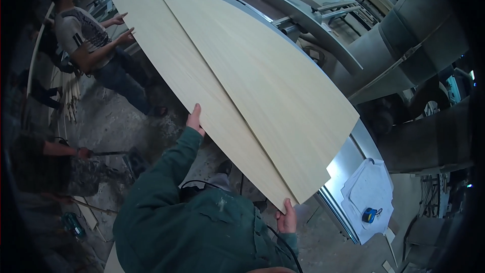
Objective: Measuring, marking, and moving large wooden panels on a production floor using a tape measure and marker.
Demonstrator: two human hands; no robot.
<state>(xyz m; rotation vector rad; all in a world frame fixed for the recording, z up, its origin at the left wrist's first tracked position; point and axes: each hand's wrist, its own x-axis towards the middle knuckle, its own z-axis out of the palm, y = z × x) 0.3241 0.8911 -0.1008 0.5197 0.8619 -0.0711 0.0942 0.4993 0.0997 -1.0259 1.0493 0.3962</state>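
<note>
A long pale plywood panel [202,88] lies slanting across a metal machine table. Beside it on the far side is a wider plywood sheet [262,91]; a dark line runs between them, and I cannot tell whether they overlap. My left hand [195,119] grips the panel's near edge around the middle, thumb on top and fingers hidden underneath. At the near right corner, my right hand [287,217] holds the same panel, its thumb also on top. A co-worker's hands [127,28] are at the panel's far left end.
A blue tape measure [369,215] rests on white papers [366,187] at the table's right end. A curved-looking metal fence [303,17] stands beyond the sheets. Another person's hand [83,152] at left holds a long-handled tool. Wood strips [70,91] lie behind the co-worker.
</note>
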